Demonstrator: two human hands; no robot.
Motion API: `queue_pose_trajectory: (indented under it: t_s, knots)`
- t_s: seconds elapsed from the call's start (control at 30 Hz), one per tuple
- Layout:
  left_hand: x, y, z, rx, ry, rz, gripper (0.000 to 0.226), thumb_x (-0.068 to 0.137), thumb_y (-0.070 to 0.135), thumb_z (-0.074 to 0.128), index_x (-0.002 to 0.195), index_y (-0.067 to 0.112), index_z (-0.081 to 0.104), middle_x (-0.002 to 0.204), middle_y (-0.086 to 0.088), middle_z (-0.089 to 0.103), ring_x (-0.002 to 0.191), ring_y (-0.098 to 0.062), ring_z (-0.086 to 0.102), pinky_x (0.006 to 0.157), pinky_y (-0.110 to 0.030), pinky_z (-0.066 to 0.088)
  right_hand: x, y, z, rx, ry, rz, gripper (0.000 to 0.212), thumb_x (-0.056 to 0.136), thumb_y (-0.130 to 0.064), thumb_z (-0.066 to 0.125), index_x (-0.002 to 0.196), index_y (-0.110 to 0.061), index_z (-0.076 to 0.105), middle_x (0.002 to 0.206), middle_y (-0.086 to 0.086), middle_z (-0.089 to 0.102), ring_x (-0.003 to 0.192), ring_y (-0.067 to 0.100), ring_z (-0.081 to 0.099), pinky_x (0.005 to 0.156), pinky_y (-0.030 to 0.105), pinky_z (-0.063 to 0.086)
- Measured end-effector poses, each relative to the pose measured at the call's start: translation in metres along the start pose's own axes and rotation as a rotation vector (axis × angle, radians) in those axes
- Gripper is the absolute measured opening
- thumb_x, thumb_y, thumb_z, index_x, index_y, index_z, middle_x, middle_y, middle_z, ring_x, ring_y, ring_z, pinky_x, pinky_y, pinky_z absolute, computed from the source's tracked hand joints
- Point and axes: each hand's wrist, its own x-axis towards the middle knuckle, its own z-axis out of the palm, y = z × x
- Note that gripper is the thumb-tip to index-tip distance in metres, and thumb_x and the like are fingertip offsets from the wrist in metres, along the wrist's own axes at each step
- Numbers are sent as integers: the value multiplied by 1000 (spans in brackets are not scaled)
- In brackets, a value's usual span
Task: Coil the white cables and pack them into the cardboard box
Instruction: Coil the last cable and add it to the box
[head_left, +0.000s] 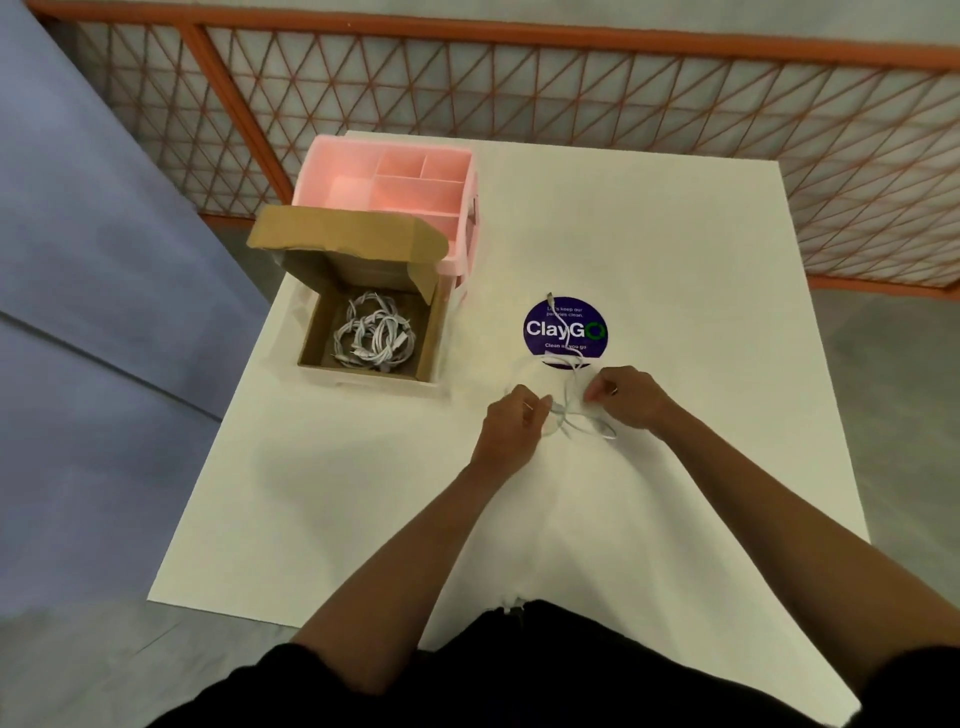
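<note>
A white cable (570, 364) lies on the white table (649, 234), one end running up across a purple round sticker (564, 328). My left hand (511, 423) pinches the cable's loops near the middle. My right hand (626, 397) pinches the same cable a little to the right, with loops hanging between the two hands. An open cardboard box (423, 353) stands at the table's left edge, its lid flap raised. Several coiled white cables (374, 338) lie inside it.
A pink plastic organiser (332, 192) with compartments stands right behind the box. An orange mesh railing (571, 88) runs past the table's far side. A bluish panel (78, 260) stands to the left of the table.
</note>
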Motion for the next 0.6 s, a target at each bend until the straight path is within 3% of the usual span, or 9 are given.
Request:
queue_pose_trajectory:
  t_s: [0.07, 0.17, 0.3, 0.37, 0.43, 0.5, 0.57, 0.6]
  knots:
    - [1, 11, 7, -149, -45, -136, 25, 91, 29, 62, 88, 7, 51, 77, -13, 69, 62, -16, 61, 65, -30, 50, -3, 5, -3, -107, -111, -19, 34, 88, 4, 41, 103, -6, 69, 117, 10, 63, 110, 28, 56, 81, 23, 37]
    - [5, 26, 13, -351, -130, -343, 21, 81, 12, 74, 86, 6, 53, 69, -10, 64, 48, -7, 60, 48, -17, 46, -6, 9, -2, -196, -263, -46, 37, 84, 7, 47, 108, -10, 70, 119, 11, 60, 111, 27, 54, 74, 21, 37]
    - [11, 37, 4, -476, -128, -429, 26, 78, -4, 70, 69, 11, 51, 68, -11, 60, 42, -3, 59, 49, -17, 45, -8, 3, 1, -219, -323, -50, 37, 81, 5, 62, 111, -14, 71, 97, -2, 53, 99, 20, 53, 61, 7, 33]
    - [13, 43, -7, -450, -137, -395, 18, 88, -3, 58, 81, 10, 48, 69, -8, 61, 42, -1, 60, 50, -15, 46, -6, 1, 5, -172, -252, -71, 37, 80, 7, 58, 107, -14, 73, 91, -5, 56, 100, 21, 54, 60, 8, 33]
    - [16, 48, -23, -399, -194, -333, 7, 95, 1, 45, 98, 8, 42, 74, -6, 62, 46, -2, 62, 54, -17, 46, -3, -3, 7, -48, -25, -102, 39, 79, 11, 50, 105, -8, 71, 103, 4, 61, 103, 24, 57, 67, 16, 36]
    - [18, 52, -39, -359, -245, -283, 14, 97, 5, 42, 110, 7, 36, 77, -4, 63, 50, -5, 63, 61, -20, 45, 0, -10, 5, 53, 148, -183, 39, 76, 12, 54, 110, -5, 65, 115, 13, 57, 106, 29, 55, 79, 22, 39]
    - [18, 59, -53, -357, -281, -256, 24, 97, 8, 45, 118, 7, 34, 78, -4, 64, 52, -10, 58, 65, -23, 45, 5, -22, 3, 36, 173, -283, 42, 79, 4, 63, 118, -8, 61, 122, 12, 54, 113, 28, 51, 91, 33, 42]
    - [18, 63, -60, -375, -290, -250, 27, 97, 9, 47, 121, 8, 34, 77, -4, 64, 53, -11, 53, 65, -24, 44, 6, -30, 1, 33, 160, -319, 40, 81, -2, 66, 119, -11, 62, 123, 8, 55, 114, 24, 50, 96, 30, 41]
